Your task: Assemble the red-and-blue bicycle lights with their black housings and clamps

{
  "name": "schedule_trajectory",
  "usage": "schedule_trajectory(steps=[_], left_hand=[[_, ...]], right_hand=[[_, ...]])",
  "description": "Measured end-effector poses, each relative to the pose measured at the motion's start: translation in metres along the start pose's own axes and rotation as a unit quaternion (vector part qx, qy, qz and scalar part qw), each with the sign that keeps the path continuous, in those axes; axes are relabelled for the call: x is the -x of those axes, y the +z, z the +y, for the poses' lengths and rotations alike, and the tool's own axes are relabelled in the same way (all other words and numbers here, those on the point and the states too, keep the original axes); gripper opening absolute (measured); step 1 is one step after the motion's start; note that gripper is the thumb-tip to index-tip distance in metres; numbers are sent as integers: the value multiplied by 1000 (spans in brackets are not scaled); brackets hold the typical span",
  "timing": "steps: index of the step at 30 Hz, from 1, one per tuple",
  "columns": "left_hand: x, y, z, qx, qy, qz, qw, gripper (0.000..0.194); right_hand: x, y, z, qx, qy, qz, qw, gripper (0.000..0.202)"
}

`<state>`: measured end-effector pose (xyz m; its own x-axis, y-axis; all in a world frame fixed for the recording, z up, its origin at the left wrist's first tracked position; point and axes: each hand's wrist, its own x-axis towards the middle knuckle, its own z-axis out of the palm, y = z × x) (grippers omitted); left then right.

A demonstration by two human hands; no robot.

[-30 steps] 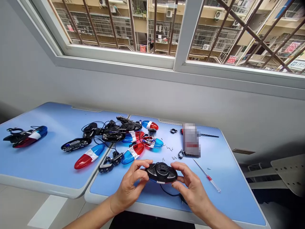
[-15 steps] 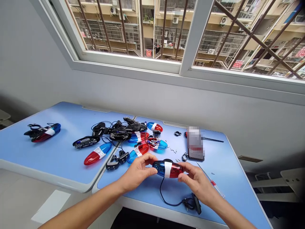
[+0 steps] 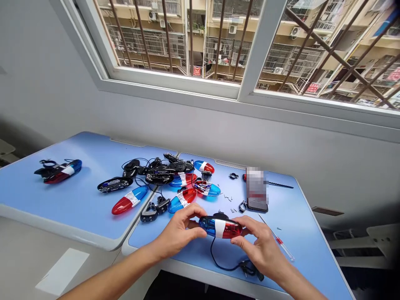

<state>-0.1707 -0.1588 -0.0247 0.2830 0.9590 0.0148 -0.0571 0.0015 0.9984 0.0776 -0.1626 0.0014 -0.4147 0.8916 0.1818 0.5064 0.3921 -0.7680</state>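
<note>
The glossy oval police-style light (image 3: 220,228), blue at left, white-banded mid-body, red at right, is held roughly level between the left hand (image 3: 183,229) and right hand (image 3: 261,241), lens facing the wearer, black cable (image 3: 215,257) hanging below.

Beyond the barred window (image 3: 258,50) we see a building (image 3: 134,21) with caged balconies (image 3: 290,56) and red signs (image 3: 312,88). Below the window we have a pale wall (image 3: 200,121); lower still, a phone (image 3: 256,189); to the window's lower right, a white chair (image 3: 384,241).

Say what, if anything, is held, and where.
An oval, blue-white-red plastic light: the left grip holds its blue end, the right grip its red end.
</note>
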Motion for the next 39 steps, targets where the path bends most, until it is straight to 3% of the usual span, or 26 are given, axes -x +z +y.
schedule_trajectory(steps=[4,7,9,13,15,17,20,23,25,28,30,32,34,36,39], left_hand=[[6,-4,-2,-70,118,7,991,20],[11,-7,-3,-114,132,-4,985,19],[13,-6,0,-186,124,-12,975,29],[4,2,13,-329,162,-76,927,67],[-7,7,20,-336,152,-119,922,58],[-20,8,27,-302,95,-137,939,44],[-33,4,34,-200,-16,-148,969,46],[-37,-9,35,-68,-96,-158,980,50],[-36,-19,34,18,-119,-145,982,51],[-33,-32,34,101,-119,-128,979,54],[-30,-37,36,84,-109,-124,983,55],[-24,-36,38,-8,-62,-120,991,51],[-18,-30,37,-156,47,-110,980,46],[-12,-18,28,-298,198,-109,927,46],[-9,2,2,-415,373,-131,820,42]], right_hand=[[4,4,-1,-2,-110,42,993,25],[8,6,-1,2,-129,50,990,25],[8,5,-4,-7,-69,44,997,19],[-7,4,-12,-93,150,10,984,16],[-20,2,-14,-161,211,-25,964,21],[-32,-1,-14,-203,234,-67,949,26],[-34,-12,-13,-198,227,-99,948,30],[-4,-21,-15,-30,178,-115,977,62],[26,-22,-14,98,137,-167,971,83],[62,-18,-5,200,99,-199,954,63],[64,-21,3,211,59,-175,960,51],[44,-29,10,196,17,-121,973,45],[6,-38,15,187,-10,-39,982,42],[-41,-42,20,199,-2,0,980,38],[-106,-34,34,203,-10,-8,979,28]])
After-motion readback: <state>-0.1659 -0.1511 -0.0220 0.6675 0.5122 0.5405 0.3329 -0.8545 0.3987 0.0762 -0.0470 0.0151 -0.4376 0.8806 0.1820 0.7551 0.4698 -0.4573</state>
